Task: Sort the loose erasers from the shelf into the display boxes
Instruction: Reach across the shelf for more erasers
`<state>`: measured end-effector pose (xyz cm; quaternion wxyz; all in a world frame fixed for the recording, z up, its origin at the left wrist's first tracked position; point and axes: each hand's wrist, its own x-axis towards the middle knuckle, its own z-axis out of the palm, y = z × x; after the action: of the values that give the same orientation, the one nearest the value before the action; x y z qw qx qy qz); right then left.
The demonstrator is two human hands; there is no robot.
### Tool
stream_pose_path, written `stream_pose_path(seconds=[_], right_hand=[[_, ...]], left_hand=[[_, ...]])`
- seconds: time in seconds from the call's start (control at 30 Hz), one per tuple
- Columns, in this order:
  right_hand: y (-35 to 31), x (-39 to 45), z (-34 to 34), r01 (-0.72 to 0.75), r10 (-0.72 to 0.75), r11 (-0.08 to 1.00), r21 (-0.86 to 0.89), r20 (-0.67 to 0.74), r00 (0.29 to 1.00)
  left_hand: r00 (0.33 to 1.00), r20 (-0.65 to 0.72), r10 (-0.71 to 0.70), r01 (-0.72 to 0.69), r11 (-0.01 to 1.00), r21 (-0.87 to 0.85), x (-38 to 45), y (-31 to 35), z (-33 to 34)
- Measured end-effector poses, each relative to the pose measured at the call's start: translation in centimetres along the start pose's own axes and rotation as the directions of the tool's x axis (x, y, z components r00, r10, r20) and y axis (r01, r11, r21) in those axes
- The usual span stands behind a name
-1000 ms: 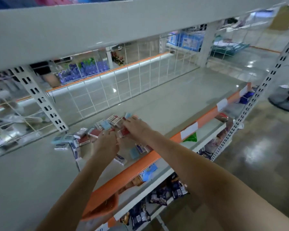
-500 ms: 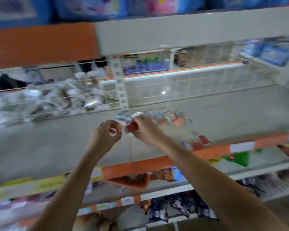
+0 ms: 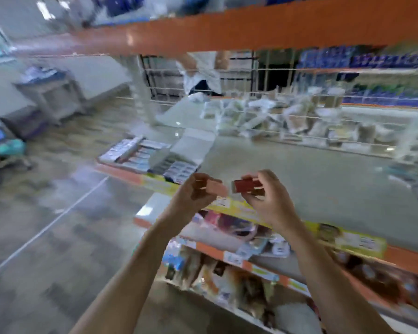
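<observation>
Left hand [image 3: 195, 192] was pinching a pink eraser [image 3: 215, 188], right hand [image 3: 266, 192] gripping a red eraser [image 3: 246, 185]. Display boxes [image 3: 152, 156] sat on the shelf [image 3: 311, 179] at about 10 o'clock from them.

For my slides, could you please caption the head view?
Left hand holds a pink eraser, right hand a red eraser, near the display boxes.

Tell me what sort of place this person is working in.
Most likely a retail shop, perhaps a stationery aisle. Long metal shelves with orange price rails, open display boxes of small packed goods on the shelf, and bagged merchandise on the tier below all point that way.
</observation>
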<state>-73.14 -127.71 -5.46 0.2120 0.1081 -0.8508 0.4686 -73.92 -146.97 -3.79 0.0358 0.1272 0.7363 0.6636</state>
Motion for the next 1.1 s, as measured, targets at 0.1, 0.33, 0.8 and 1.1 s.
stream_pose_path(seconds=[0.1, 0.33, 0.8, 1.1], right_hand=[[-2.4, 1.2, 4.1, 0.007, -0.007, 1.000, -0.004, 0.028, 1.000], [-4.5, 5.0, 10.5, -0.003, 0.004, 1.000, -0.014, 0.050, 0.999], [-7.0, 20.0, 24.9, 0.013, 0.001, 0.997, -0.078, 0.178, 0.984], [-8.2, 29.4, 35.5, -0.155, 0.225, 0.961, -0.230, 0.321, 0.920]], left_hand=[[1.000, -0.008, -0.028, 0.027, 0.999, -0.033, 0.1, -0.9, -5.4], [0.999, 0.020, -0.035, 0.036, 0.998, -0.046, 3.0, -3.0, -13.6], [0.998, 0.052, -0.045, 0.046, 0.998, -0.032, 14.7, -4.8, -29.1], [0.993, 0.103, -0.064, 0.065, 0.998, -0.005, 22.3, -7.0, -40.9]])
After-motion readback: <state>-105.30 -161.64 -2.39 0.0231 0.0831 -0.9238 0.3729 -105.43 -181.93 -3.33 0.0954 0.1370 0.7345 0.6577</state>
